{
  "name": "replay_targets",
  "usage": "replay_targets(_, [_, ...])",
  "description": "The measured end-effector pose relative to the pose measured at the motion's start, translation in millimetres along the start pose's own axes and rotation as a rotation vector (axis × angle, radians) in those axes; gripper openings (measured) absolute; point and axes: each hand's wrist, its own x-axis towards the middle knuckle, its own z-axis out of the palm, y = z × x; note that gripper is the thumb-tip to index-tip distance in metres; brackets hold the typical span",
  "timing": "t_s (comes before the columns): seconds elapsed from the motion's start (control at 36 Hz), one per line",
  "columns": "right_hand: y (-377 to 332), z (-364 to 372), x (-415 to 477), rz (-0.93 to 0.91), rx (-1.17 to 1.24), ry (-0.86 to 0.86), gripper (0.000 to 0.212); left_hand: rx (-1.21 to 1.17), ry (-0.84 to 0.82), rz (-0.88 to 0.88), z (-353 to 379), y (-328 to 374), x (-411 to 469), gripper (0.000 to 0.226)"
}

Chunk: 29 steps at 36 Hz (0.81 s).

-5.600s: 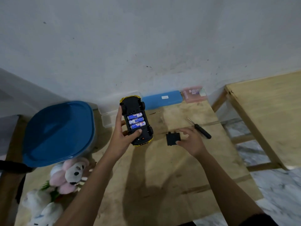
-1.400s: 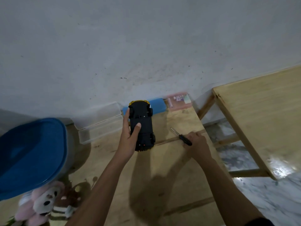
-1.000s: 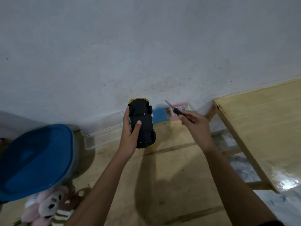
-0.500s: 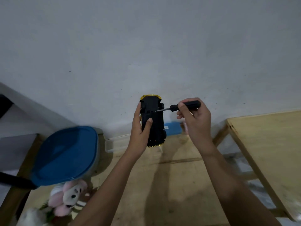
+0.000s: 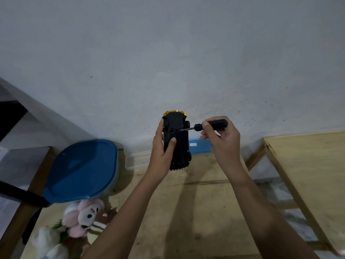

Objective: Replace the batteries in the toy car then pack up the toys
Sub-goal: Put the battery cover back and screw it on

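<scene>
My left hand [image 5: 162,152] grips the toy car [image 5: 178,143], held up in front of the wall with its black underside toward me and yellow trim at both ends. The battery cover is on the underside, with my thumb lying across it. My right hand [image 5: 222,139] pinches a black-handled screwdriver [image 5: 207,126], its tip touching the underside near the car's upper end. The batteries are hidden under the cover.
A tub with a blue lid [image 5: 80,171] stands at the left of the wooden table [image 5: 186,212]. Several plush toys [image 5: 82,219] lie in front of it. A clear plastic box [image 5: 137,161] and a blue box [image 5: 198,146] sit against the wall. A second wooden table [image 5: 308,165] is at right.
The battery cover went onto the car. My right hand picked the screwdriver off the table and brought its tip to the underside. The car was raised higher.
</scene>
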Motion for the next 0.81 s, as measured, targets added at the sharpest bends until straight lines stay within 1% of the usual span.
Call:
replay_targets(0.11, [1.4,-0.7,0.0,-0.056,-0.123,-0.018,0.009,0.096,0.014,0.015,-3.0,-8.6,2.5,0.059])
replay_targets(0.19, [1.8,-0.5,1.6,-0.119,-0.252,-0.056,0.016,0.249,0.046,0.026,-5.7,-10.8,2.2,0.058])
replay_targets(0.25, [2.4,-0.8,2.6,-0.124,-0.329,-0.081,0.022,0.295,0.059,0.019,-8.5,-8.4,0.6,0.058])
replay_targets(0.33, [3.0,-0.9,1.2,-0.099,-0.394,-0.116,0.019,0.328,0.050,0.022,-13.6,-5.7,-1.9,0.058])
replay_targets(0.36, [3.0,0.1,-0.1,-0.091,-0.402,-0.125,0.017,0.336,0.049,0.029,-15.0,-5.1,-2.7,0.058])
replay_targets(0.44, [3.2,4.3,-4.5,-0.042,-0.397,-0.118,0.022,0.354,0.059,0.044,-18.3,-3.3,-3.5,0.058])
replay_targets(0.64, [-0.2,12.4,-9.4,0.146,-0.304,-0.040,0.030,0.348,0.065,0.058,-22.8,0.7,-4.9,0.058])
replay_targets(0.72, [-3.7,14.5,-11.4,0.171,-0.292,-0.028,0.032,0.354,0.061,0.064,-23.8,1.1,-7.0,0.058])
replay_targets(0.81, [-6.4,14.7,-12.0,0.173,-0.323,-0.076,0.032,0.358,0.066,0.068,-24.7,1.2,-8.3,0.058])
